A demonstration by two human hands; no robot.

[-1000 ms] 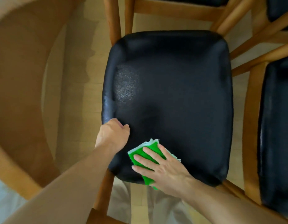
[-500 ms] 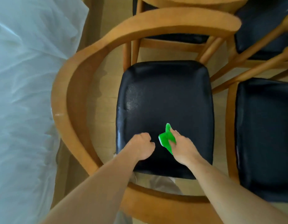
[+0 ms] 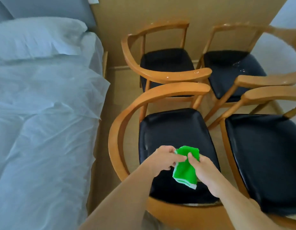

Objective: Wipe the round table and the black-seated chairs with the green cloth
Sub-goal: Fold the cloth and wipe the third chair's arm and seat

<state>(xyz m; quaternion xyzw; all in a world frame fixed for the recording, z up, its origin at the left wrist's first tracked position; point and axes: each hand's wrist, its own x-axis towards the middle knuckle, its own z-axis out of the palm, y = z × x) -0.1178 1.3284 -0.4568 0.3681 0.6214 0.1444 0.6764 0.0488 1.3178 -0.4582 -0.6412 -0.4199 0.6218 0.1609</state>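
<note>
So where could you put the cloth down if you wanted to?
The bare black seat beyond both hands, left hand and right hand, which hold the green cloth. The seat on the right and the two far seats are bare too. Gaps between the chair arms are tight.

Four chairs stand in two rows of two on the floor (image 3: 110, 100), right of the bed (image 3: 44, 113). The near left chair (image 3: 175, 130) sits just before the far left chair (image 3: 167, 61); the near right chair (image 3: 263, 150) sits before the far right chair (image 3: 233, 67). A pillow (image 3: 37, 35) lies at the bed's far end. Both hands, left (image 3: 162, 157) and right (image 3: 204, 168), meet over the near left chair's seat, with the cloth (image 3: 185, 170) between them, above the seat's near half.
</note>
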